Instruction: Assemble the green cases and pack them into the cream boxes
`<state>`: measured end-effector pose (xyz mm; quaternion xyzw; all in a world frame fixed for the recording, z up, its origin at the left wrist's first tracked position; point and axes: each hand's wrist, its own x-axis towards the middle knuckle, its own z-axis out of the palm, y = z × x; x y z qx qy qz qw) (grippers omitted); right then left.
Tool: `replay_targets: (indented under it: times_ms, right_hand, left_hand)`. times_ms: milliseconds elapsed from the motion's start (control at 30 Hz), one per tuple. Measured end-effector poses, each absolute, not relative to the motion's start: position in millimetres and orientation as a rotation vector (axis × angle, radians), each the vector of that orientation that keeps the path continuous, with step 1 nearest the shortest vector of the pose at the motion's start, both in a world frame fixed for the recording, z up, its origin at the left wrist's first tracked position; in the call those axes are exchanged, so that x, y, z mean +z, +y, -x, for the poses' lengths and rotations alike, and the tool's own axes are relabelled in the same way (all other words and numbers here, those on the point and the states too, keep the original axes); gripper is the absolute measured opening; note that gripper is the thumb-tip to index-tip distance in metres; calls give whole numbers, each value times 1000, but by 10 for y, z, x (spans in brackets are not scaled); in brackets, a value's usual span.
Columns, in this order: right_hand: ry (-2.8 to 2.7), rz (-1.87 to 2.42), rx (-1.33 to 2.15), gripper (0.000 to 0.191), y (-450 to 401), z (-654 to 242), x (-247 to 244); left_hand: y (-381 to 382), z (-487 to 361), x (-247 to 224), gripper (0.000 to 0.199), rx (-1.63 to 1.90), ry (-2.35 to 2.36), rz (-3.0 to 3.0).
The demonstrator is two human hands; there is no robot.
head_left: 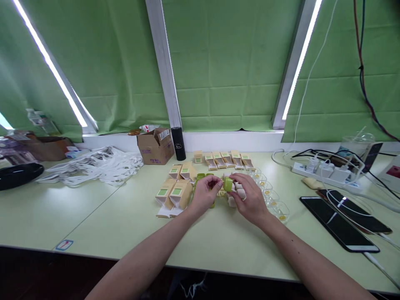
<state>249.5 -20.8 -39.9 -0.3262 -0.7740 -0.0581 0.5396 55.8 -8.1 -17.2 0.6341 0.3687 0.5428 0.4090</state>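
In front of me my right hand point(250, 198) grips a small green plastic case point(228, 184) between thumb and fingers. Close to its left side, my left hand point(205, 192) is closed in a pinch; whatever lies between those fingertips is too small to make out. More green pieces point(200, 176) lie behind and beside my left hand, partly covered by it. Several whitish rounded pieces point(240, 192) sit under my right hand, half hidden. To the right runs a row of clear plastic covers point(271, 194) with yellow spots.
Open tan paper boxes with green windows point(177, 192) stand left of my hands, and more boxes point(227, 158) line up behind. Farther out are a cardboard carton point(155, 146), black bottle point(178, 143), white straps point(93, 166), power strip point(325, 175) and phones point(339, 223) with cables.
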Motion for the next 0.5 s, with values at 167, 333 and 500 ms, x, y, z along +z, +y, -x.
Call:
replay_targets:
  times_ms: [167,333,500]
  right_hand:
    - [-1831,781,-142,37,-220,-2493,-382]
    - [-1831,787,-145,37,-224,-2494,-368]
    - [-1834,794,-145,36,-220,-2505,-375]
  left_hand:
    - [-100,-557,-139,32,1367,929,-1577]
    - [-116,-556,-126,33,1367,925,-1560]
    - [-112,-552,-126,34,1372,924,-1550]
